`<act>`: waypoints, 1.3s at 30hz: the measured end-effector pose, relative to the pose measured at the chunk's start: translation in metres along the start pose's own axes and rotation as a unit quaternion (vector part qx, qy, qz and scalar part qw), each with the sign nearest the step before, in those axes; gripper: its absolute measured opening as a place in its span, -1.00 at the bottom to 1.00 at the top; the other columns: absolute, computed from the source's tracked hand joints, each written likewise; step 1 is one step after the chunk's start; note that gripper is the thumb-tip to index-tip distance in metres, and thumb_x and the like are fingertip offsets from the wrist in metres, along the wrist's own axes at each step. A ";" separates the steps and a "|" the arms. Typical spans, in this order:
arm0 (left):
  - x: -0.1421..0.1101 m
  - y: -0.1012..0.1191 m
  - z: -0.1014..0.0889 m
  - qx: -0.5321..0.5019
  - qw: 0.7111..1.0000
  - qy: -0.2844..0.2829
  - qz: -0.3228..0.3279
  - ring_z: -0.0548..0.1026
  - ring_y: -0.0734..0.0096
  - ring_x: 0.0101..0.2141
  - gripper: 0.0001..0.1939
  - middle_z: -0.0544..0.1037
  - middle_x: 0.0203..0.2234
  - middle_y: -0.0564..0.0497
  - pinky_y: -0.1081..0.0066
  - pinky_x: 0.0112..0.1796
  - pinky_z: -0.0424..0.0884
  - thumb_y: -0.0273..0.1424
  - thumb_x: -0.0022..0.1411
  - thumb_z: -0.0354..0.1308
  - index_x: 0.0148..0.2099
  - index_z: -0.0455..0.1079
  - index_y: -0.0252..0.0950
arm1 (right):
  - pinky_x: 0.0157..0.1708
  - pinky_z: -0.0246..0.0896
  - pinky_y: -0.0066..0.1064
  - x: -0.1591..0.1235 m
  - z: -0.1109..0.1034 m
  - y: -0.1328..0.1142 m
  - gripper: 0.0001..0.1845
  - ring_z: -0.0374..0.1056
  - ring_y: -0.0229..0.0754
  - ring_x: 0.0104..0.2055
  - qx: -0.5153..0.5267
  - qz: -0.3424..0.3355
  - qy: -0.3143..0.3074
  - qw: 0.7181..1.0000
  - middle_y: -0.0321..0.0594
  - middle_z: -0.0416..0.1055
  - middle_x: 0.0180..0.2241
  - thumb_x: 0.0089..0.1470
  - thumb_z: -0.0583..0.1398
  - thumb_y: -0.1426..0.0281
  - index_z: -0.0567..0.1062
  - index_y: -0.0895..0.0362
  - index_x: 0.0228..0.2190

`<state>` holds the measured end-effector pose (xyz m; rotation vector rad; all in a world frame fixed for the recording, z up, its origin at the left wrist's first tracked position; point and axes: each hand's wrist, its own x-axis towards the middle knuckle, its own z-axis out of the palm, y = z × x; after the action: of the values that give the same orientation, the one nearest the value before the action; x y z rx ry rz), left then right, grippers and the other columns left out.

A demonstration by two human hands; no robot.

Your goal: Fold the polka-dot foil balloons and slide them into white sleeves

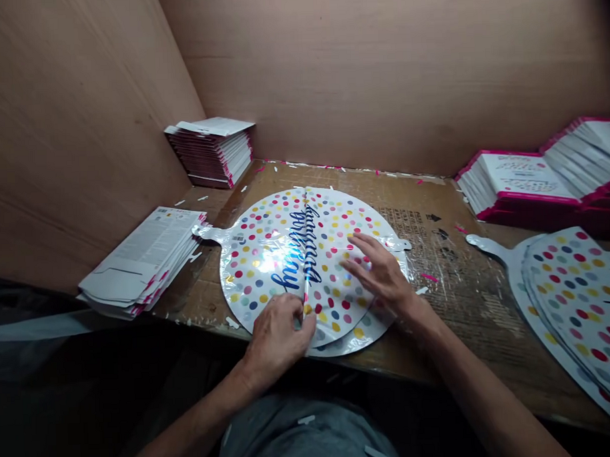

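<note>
A flat, round foil balloon (329, 217) with colourful dots and blue "happy birthday" lettering lies on the table, a crease running down its middle. Another dotted balloon (376, 327) shows its edge beneath it at the front right. My left hand (283, 326) pinches the crease near the front rim, thumb and fingers together. Over the right half, my right hand (379, 269) has its fingers stretched out and apart, at or just above the foil. Whether those fingertips touch it, I cannot tell. The neck tab (209, 233) points left.
White and pink card packets are stacked at the back left (215, 151), left front (146, 261) and back right (528, 181). More dotted balloons (572, 286) lie at the right. A plywood wall (354, 73) closes the back. Paper scraps dot the cardboard-covered table (449, 343).
</note>
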<state>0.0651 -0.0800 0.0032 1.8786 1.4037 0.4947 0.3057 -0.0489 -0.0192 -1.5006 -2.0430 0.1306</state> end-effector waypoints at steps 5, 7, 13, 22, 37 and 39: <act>0.019 0.054 -0.047 -0.406 0.893 -0.147 -0.123 0.23 0.54 -0.70 -0.74 0.33 -0.69 0.10 0.51 -0.69 0.12 -0.16 0.04 0.11 -0.48 0.31 -0.25 | 0.20 0.20 0.02 -0.048 -0.011 -0.058 -0.02 0.11 0.13 0.31 0.005 -0.103 0.096 0.990 0.13 0.17 0.27 0.13 0.21 0.06 -0.10 0.14 0.37; 0.022 0.064 -0.060 -0.395 0.899 -0.161 -0.101 0.21 0.53 -0.74 -0.68 0.32 -0.74 0.08 0.48 -0.69 0.14 -0.11 0.07 0.08 -0.54 0.30 -0.25 | 0.19 0.21 0.05 -0.058 -0.002 -0.053 -0.08 0.15 0.13 0.29 -0.040 -0.066 0.173 0.982 0.14 0.21 0.25 0.16 0.23 0.24 -0.11 0.13 0.38; 0.057 0.033 -0.062 0.017 0.982 0.089 0.163 0.54 0.10 -0.14 -0.39 0.60 -0.24 -0.16 0.15 -0.07 0.45 0.12 0.24 -0.08 -0.24 0.50 -0.31 | 0.15 0.30 -0.07 -0.069 -0.001 -0.003 -0.40 0.31 -0.01 0.19 -0.039 -0.109 0.089 0.989 -0.03 0.39 0.14 0.20 0.08 0.50 0.26 0.02 0.26; 0.118 -0.053 -0.046 -0.030 0.978 -0.075 0.191 0.44 0.14 0.10 -0.30 0.53 0.06 -0.04 0.21 0.10 0.34 0.12 0.34 -0.33 0.12 0.44 -0.16 | -0.36 0.37 -0.37 0.060 -0.046 0.024 -0.71 0.47 -0.12 -0.38 0.099 0.126 -0.201 0.966 -0.21 0.55 -0.44 0.00 0.07 0.37 0.59 0.12 -0.38; 0.169 -0.035 -0.013 0.113 0.982 0.150 -0.004 0.52 0.14 -0.14 -0.55 0.58 -0.21 -0.09 0.22 -0.09 0.43 -0.36 0.18 0.21 0.11 0.34 -0.35 | -0.45 0.26 -0.34 0.007 0.005 0.078 -0.30 0.36 -0.12 -0.45 0.126 0.360 0.128 0.915 -0.22 0.44 -0.48 0.00 0.20 -0.03 0.44 0.24 0.00; 0.165 -0.031 -0.010 0.153 0.973 0.170 -0.006 0.51 0.10 -0.08 -0.53 0.55 -0.09 -0.17 0.21 -0.08 0.43 -0.36 0.22 0.17 0.16 0.30 -0.39 | -0.42 0.24 -0.32 0.016 0.009 0.086 -0.32 0.36 -0.10 -0.45 0.076 0.363 0.119 0.921 -0.25 0.41 -0.52 0.03 0.17 0.00 0.42 0.25 0.02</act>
<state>0.0927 0.0823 -0.0326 2.0986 1.7998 0.6479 0.3707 -0.0014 -0.0554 -1.9878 -1.1785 0.3684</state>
